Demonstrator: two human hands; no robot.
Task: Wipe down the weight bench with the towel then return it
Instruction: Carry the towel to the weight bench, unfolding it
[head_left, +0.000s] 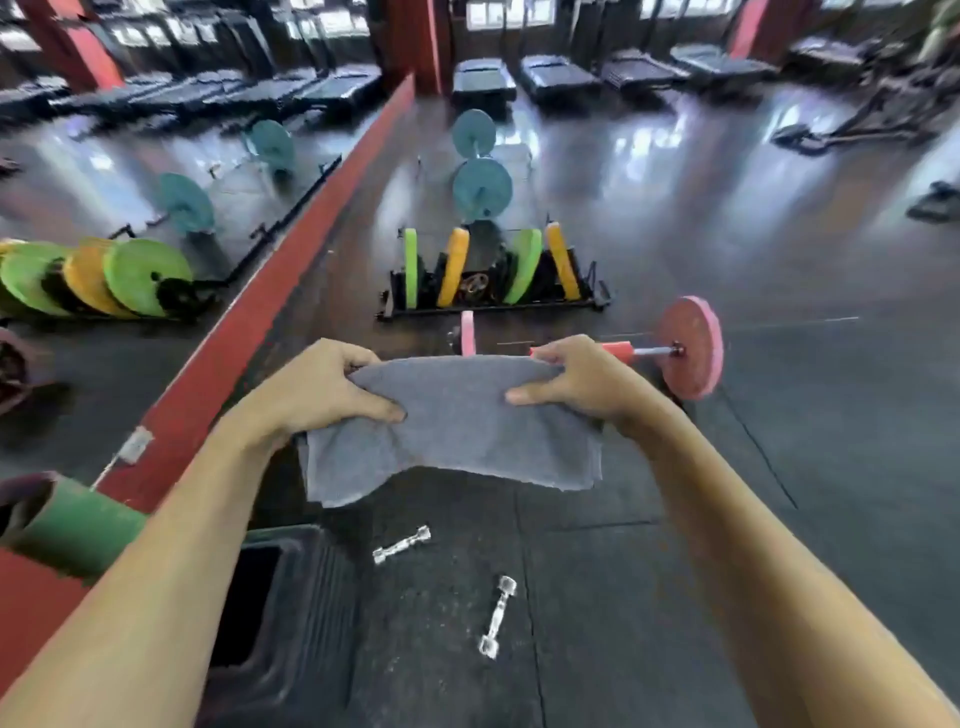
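A grey towel (457, 431) hangs stretched in front of me above the dark rubber floor. My left hand (317, 389) pinches its upper left corner, thumb on the near side. My right hand (576, 379) grips the upper right corner the same way. The cloth sags between them, its lower edge loose. No weight bench shows clearly in this view.
Two small chrome dumbbells (401, 544) (497, 616) lie on the floor below the towel. A barbell with red plates (690, 354) lies just beyond my hands. Behind it stands a plate rack (488, 280). A red-framed mirror (249, 312) runs along the left. A black box (280, 613) sits lower left.
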